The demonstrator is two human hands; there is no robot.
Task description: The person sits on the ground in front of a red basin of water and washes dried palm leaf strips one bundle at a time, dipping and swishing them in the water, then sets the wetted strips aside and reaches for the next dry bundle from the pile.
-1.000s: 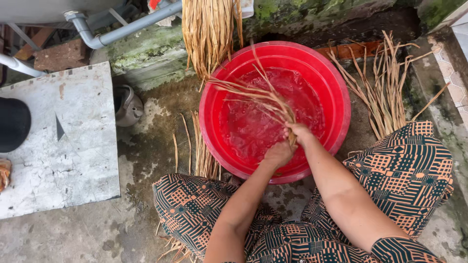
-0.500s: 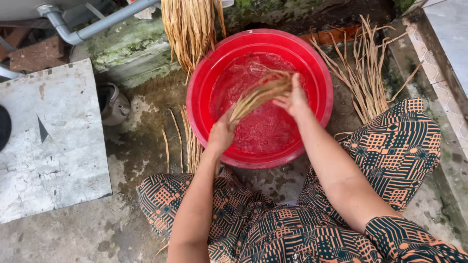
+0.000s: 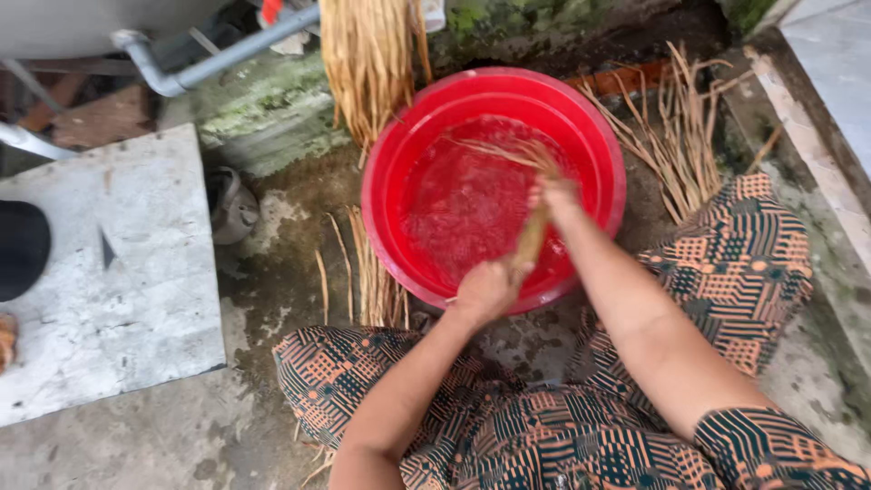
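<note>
I see both hands working a bundle of wet straw-coloured reed stalks [image 3: 531, 238] over the red plastic basin [image 3: 399, 172], which sits on the wet concrete floor [image 3: 272, 263] and holds water. The left hand [image 3: 483, 290] grips the lower end of the bundle at the near rim of the basin, its fingers curled tight around the stalks. The right hand [image 3: 555, 195] holds the bundle higher up, inside the basin above the water, with its fingers wrapped around it as far as I can tell; the frame is blurred there. The bundle's long axis runs from the near rim up and slightly to the right toward the basin's middle, and beyond the right hand the loose ends fan out toward the upper left across the water. A hanging sheaf of dry stalks [image 3: 367, 63] droops over the far left rim of the basin. More stalks lie on the floor just left of the basin [image 3: 372, 281], and another loose heap [image 3: 676, 145] lies to its right. The patterned trousers [image 3: 726, 263] of the person cover both bent knees on either side of the arms. A grey concrete slab [image 3: 118, 290] lies well to the left, and a grey pipe [image 3: 209, 68] runs above it.
</note>
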